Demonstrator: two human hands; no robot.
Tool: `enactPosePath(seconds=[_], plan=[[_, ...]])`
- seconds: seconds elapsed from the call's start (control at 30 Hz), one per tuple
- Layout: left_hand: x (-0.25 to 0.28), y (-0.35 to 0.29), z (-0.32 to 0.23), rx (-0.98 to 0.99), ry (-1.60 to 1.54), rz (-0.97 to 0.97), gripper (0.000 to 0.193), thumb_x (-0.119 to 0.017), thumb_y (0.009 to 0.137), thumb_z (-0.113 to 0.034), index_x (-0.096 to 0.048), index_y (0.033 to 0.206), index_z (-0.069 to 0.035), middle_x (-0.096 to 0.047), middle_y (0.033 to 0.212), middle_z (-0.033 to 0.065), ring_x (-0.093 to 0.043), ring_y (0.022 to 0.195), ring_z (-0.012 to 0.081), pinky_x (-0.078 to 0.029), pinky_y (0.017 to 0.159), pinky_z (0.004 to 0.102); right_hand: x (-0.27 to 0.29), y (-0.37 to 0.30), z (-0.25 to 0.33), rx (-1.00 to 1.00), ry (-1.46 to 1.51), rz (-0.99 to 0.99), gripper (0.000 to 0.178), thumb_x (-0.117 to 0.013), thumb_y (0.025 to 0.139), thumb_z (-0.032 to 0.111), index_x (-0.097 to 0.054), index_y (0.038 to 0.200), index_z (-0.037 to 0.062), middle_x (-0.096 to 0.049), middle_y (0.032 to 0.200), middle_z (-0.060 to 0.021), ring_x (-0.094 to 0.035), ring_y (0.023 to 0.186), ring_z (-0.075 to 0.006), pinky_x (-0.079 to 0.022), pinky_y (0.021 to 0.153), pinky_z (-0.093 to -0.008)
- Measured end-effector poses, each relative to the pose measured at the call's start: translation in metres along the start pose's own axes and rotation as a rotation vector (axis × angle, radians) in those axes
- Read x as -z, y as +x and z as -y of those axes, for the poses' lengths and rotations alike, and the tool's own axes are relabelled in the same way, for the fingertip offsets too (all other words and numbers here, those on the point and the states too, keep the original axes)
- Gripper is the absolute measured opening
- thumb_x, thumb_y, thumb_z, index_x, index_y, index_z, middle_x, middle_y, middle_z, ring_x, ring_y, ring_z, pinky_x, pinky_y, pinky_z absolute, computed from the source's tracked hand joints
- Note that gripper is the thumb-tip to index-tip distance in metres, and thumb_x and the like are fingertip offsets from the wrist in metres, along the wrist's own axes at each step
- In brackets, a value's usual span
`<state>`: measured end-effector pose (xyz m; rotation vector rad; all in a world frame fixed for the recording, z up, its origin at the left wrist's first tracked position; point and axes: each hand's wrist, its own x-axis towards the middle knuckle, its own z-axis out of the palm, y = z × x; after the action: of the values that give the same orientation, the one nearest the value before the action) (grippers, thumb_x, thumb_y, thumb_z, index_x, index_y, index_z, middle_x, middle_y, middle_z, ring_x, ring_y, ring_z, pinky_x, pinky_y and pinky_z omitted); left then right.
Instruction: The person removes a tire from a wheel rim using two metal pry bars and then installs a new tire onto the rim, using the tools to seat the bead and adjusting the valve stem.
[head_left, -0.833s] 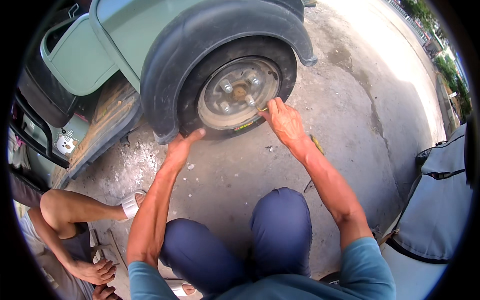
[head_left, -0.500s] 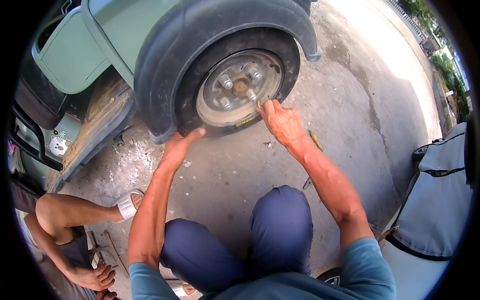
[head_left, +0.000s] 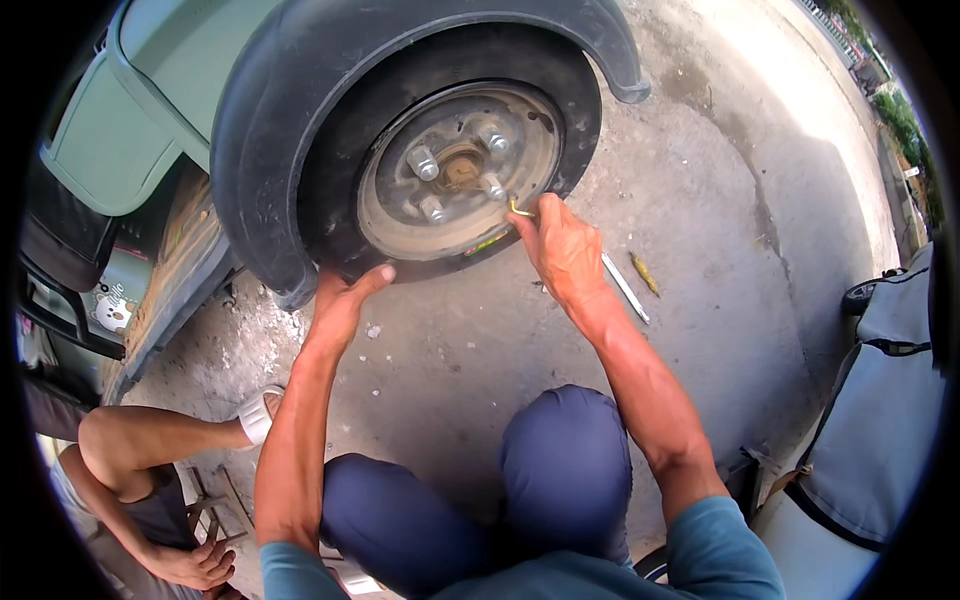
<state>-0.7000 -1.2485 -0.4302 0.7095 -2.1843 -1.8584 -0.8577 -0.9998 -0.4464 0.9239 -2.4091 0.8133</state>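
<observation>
A black tyre (head_left: pixel 330 200) on a dusty metal rim (head_left: pixel 385 232) stands under a black fender, with several lug nuts round its hub. My left hand (head_left: pixel 345 300) grips the tyre's lower left edge; its thumb points right along the rubber and its fingers are hidden behind. At the rim's lower right, my right hand (head_left: pixel 560 245) is closed in a pinch on a small bent yellow valve stem (head_left: pixel 516 208). A silver bar-shaped tool (head_left: pixel 626 288) and a yellow-handled tool (head_left: pixel 645 273) lie on the concrete beside my right forearm.
The black fender (head_left: pixel 255 130) arches over the wheel, joined to a pale green vehicle body (head_left: pixel 115 150). Another person's bent leg (head_left: pixel 160 435) and hands (head_left: pixel 195 565) are at lower left. A grey padded cover (head_left: pixel 860 430) on another vehicle stands at right.
The view has shifted, so the wheel sits a little further left and higher. Both hands keep their places on it. The silver tool now shows beside my right forearm.
</observation>
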Motion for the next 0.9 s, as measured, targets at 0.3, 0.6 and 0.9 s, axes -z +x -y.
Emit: enactPosePath(seconds=[0.3, 0.6, 0.9], plan=[[0.000, 0.001, 0.000, -0.038, -0.120, 0.038, 0.062, -0.078, 0.082, -0.017, -0.053, 0.135, 0.002, -0.062, 0.129, 0.0119, -0.053, 0.124, 0.0226, -0.035, 0.110, 0.0333, -0.010, -0.007, -0.002, 0.105, 0.102, -0.036, 0.025, -0.071, 0.089, 0.019, -0.049, 0.089, 0.0062, -0.059, 0.077, -0.0118, -0.064, 0.064, -0.0313, -0.051, 0.052, -0.0413], [0.003, -0.006, -0.027, 0.086, 0.161, 0.130, 0.074, -0.074, 0.087, -0.029, -0.041, 0.145, 0.003, -0.053, 0.141, 0.0126, -0.046, 0.133, 0.0233, -0.031, 0.114, 0.0344, -0.002, 0.005, -0.004, 0.077, 0.025, -0.055, 0.028, -0.075, 0.087, 0.018, -0.050, 0.085, 0.0056, -0.061, 0.067, -0.0128, -0.062, 0.055, -0.0341, -0.047, 0.046, -0.0429], [0.004, 0.001, -0.005, 0.025, 0.190, 0.046, 0.077, -0.076, 0.085, -0.038, -0.044, 0.140, 0.005, -0.056, 0.135, 0.0175, -0.054, 0.126, 0.0259, -0.043, 0.106, 0.0353, 0.011, -0.002, -0.008, -0.339, 0.088, -0.034, 0.024, -0.063, 0.097, 0.024, -0.059, 0.085, 0.0031, -0.065, 0.073, -0.0195, -0.061, 0.062, -0.0420, -0.046, 0.054, -0.0489]])
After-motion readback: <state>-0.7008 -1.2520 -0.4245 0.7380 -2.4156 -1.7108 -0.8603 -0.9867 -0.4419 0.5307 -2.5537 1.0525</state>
